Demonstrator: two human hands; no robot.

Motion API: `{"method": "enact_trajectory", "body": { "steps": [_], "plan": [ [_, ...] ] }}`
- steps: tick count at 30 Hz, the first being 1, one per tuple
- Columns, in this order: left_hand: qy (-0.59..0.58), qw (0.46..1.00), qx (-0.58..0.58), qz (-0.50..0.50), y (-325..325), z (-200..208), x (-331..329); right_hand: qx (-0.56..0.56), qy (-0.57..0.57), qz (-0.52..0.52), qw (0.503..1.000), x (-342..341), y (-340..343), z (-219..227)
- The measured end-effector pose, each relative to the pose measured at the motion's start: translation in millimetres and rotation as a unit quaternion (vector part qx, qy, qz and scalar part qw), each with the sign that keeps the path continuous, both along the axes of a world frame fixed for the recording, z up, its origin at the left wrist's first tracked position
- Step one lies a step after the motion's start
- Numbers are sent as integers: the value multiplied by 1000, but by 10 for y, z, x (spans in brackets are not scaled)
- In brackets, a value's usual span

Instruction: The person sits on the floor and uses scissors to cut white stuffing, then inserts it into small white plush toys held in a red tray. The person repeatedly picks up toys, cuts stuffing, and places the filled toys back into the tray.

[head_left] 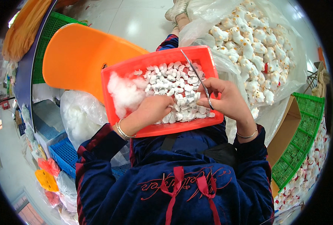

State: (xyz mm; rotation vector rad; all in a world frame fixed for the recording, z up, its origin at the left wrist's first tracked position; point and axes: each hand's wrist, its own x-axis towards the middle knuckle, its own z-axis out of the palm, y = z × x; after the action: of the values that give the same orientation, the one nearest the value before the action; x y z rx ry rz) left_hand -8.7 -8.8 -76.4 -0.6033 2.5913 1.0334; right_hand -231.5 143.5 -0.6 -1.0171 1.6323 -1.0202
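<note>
A red plastic tray point(144, 131) rests across my lap, heaped with small white fabric pieces point(170, 80). At its left end lies a fluffy clump of white stuffing point(123, 92). My right hand point(224, 97) grips long, thin metal forceps point(193, 69) near a loop at their handle end; their tip points away toward the tray's far rim. My left hand point(153, 108) is low over the white pieces with its fingers pinched together. Whatever sits between those fingertips is too small and covered to make out.
An orange chair point(80, 56) stands beyond the tray at left. Clear plastic bags hold white stuffing point(80, 120) at left and many white plush toys point(249, 56) at far right. A blue crate point(63, 152), a green crate point(299, 131) and a cardboard box point(284, 131) flank me.
</note>
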Motion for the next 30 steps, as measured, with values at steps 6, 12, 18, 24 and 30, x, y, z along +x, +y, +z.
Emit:
{"method": "enact_trajectory", "body": {
  "steps": [6,12,18,24,30],
  "plan": [
    [98,918,267,276,-184,424,151,-43,128,76,988,27,95,-52],
    [193,846,341,362,20,544,177,-63,247,153,955,262,138,-69],
    [262,774,411,405,40,462,214,1,258,137,956,268,185,19],
    [271,733,467,415,50,544,186,-3,257,131,958,316,175,44],
    [302,735,446,412,133,492,191,2,230,132,964,367,167,54]
  ]
}}
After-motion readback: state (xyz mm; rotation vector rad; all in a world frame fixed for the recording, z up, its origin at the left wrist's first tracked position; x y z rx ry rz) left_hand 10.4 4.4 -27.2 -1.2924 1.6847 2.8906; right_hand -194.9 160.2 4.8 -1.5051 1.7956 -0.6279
